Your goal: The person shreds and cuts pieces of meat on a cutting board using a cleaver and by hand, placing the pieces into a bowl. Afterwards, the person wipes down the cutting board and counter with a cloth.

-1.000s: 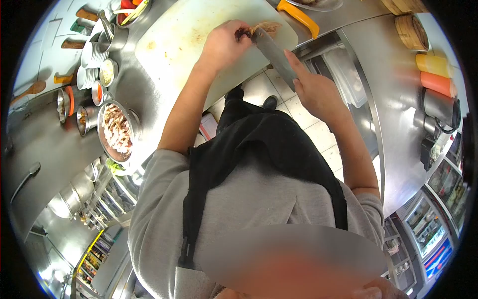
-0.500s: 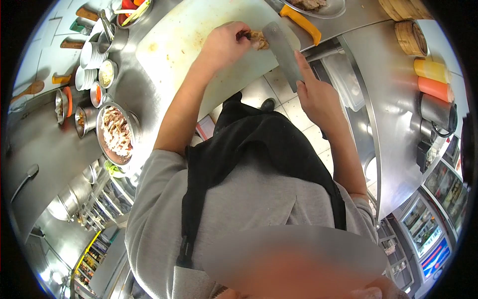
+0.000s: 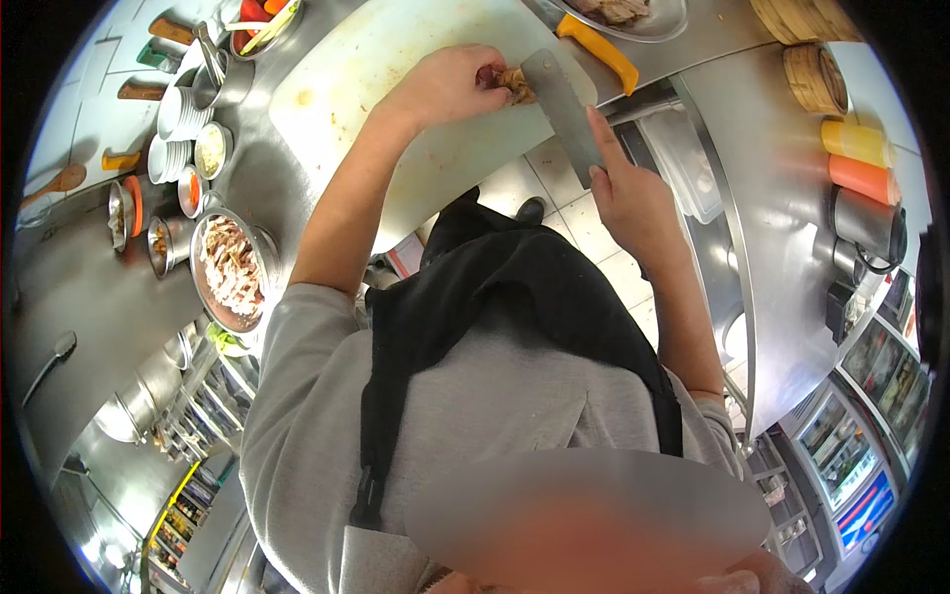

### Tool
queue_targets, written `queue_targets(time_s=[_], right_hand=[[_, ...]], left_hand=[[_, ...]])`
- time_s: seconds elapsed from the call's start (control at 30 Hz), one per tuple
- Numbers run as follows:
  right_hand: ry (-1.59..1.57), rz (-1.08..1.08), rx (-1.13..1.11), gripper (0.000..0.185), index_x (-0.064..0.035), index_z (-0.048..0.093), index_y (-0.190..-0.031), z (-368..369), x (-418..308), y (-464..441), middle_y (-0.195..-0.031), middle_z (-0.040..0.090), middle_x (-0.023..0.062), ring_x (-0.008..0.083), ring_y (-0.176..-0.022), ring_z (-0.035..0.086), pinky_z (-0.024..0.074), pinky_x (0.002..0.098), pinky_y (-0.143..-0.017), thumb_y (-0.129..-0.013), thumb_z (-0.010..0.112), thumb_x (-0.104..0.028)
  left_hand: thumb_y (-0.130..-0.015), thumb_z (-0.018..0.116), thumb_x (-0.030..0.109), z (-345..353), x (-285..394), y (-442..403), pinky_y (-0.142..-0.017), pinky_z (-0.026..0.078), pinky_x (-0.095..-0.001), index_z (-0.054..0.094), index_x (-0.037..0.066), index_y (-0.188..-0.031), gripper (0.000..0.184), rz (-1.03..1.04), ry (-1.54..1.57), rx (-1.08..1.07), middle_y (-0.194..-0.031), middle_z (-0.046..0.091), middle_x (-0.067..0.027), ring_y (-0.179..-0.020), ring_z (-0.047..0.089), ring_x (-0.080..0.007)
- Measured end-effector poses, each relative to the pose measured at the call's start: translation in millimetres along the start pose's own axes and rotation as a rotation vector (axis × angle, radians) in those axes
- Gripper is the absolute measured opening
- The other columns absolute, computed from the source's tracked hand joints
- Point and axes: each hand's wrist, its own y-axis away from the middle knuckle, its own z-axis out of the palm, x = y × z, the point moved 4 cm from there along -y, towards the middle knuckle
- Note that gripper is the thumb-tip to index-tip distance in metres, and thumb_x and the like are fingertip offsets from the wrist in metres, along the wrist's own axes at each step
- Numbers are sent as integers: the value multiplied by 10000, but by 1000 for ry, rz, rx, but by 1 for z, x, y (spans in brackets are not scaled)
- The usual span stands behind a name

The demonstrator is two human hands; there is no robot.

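Note:
Over the white cutting board (image 3: 346, 99), the fingers of my left hand (image 3: 450, 87) are closed on a piece of brown meat (image 3: 518, 86). A wide metal cleaver (image 3: 562, 111) is gripped by my right hand (image 3: 633, 193), whose index finger lies stretched along the blade. The far end of the blade is beside the right end of the meat; whether they touch is unclear. The cleaver's handle is hidden in my palm. Light brown stains mark the board.
At left stands a metal bowl of sliced meat (image 3: 231, 267), near stacked white dishes (image 3: 186, 111) and small bowls. A yellow-orange handle (image 3: 601, 49) lies beyond the board, by a bowl of meat (image 3: 633, 15). Bamboo steamers (image 3: 814, 77) and squeeze bottles (image 3: 856, 144) stand at right.
The cleaver has shifted from over the meat to its right side, its blade now more upright in view. The meat shows as a shorter piece. My left forearm has swung slightly left.

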Motion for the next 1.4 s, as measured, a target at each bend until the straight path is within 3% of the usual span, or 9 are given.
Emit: queue_targets(time_s=[0.43,0.6,0.7,0.77,0.87,0.93,1.2,1.27,1.4], right_hand=[[15,11,29,768,-236,193,-1659,4,-4,2,-684,670,185,405,-643,676,535,511,-649,-992,569,-176],[-1,5,43,752,-242,223,-1653,5,-3,2,-690,669,195,412,-649,675,530,522,-651,-988,569,-175],[-43,-8,72,744,-251,248,-1649,9,4,3,-707,678,202,422,-670,677,529,524,-662,-986,578,-182],[-110,37,77,746,-258,256,-1648,3,6,8,-775,700,219,428,-710,688,539,515,-687,-984,588,-180],[-232,63,147,747,-270,275,-1644,2,16,19,-964,726,248,430,-808,710,559,491,-744,-981,606,-173],[-299,39,268,743,-275,288,-1641,5,28,24,-1277,679,255,422,-955,730,573,464,-824,-984,613,-150],[-314,107,303,730,-255,295,-1641,4,44,60,-1257,689,271,459,-1030,714,561,484,-874,-989,600,-131],[-479,302,164,708,-192,328,-1636,2,44,66,-1473,586,217,298,-1152,703,527,380,-950,-986,587,-80],[-443,209,263,723,-265,320,-1633,12,57,74,-1178,720,272,439,-1041,722,555,457,-896,-982,603,-126]], left_hand=[[-905,647,235,-40,-37,-44,-832,554,-489,724,55,-981,210,251,-295,154,-937,730,-182,-902,696,-391],[-849,712,211,-107,-90,-10,-810,520,-492,722,105,-990,177,-198,-406,183,-932,705,-134,-908,673,-355],[-885,718,355,-105,-124,18,-909,553,-464,697,99,-1221,423,-390,-531,-110,-1185,711,-156,-1057,691,-342],[-895,738,418,-108,-110,38,-939,555,-452,692,128,-1287,490,-178,-609,339,-1267,700,-141,-1071,701,-338],[-862,772,478,-84,-80,30,-943,568,-432,662,153,-1356,602,-124,-401,341,-1255,717,-120,-1028,721,-347],[-864,753,501,-39,-42,16,-979,544,-468,680,151,-1310,571,-59,-234,308,-1177,736,-139,-1115,696,-338],[-947,670,367,-1,-27,33,-822,568,-480,739,114,-1118,313,298,-559,461,-1007,751,-123,-904,709,-359],[-950,661,359,-18,-23,58,-774,566,-482,761,108,-989,273,-210,-613,-92,-871,742,-115,-835,712,-354],[-947,670,377,-44,-15,72,-777,568,-470,765,126,-1011,276,-182,-535,14,-807,736,-114,-827,723,-349]])
